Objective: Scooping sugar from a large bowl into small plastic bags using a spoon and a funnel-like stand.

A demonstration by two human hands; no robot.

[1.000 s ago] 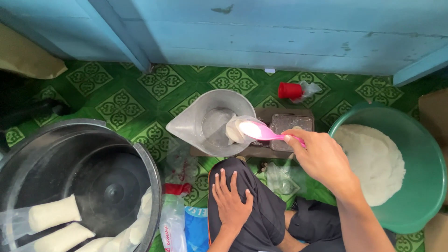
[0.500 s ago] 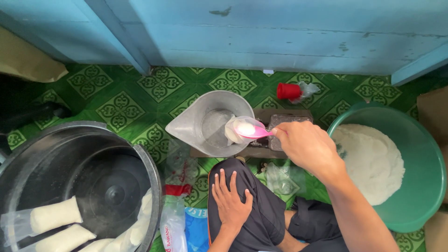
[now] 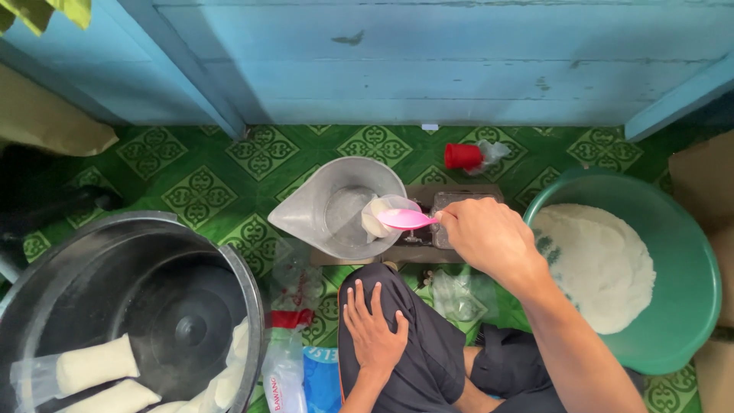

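The right hand [image 3: 489, 241] pinches the handle of a pink spoon [image 3: 405, 219], fingers closed around its end. Over the last second the spoon has drawn back a little and dropped lower – its bowl now hangs level just over a small clear bag [image 3: 382, 218] propped inside the grey scoop pan [image 3: 340, 206]. The bag already shows a pale white heap at its bottom, so the spoon looks to be at the mouth of the bag rather than on its way from the green basin [image 3: 688, 252], which sits to the right of the scoop pan and holds a mound of white powder [image 3: 600, 264].

The left hand [image 3: 375, 333] has not moved – it lies flat on the dark trouser knee just below the scoop pan, fingers spread, holding nothing.

Left of the scoop pan stands 1 large dark metal pot [image 3: 115, 306] with filled white bags [image 3: 95, 367] lying in it. A red cap [image 3: 463, 156] lies on the green patterned floor [image 3: 191, 191] behind the scoop pan.
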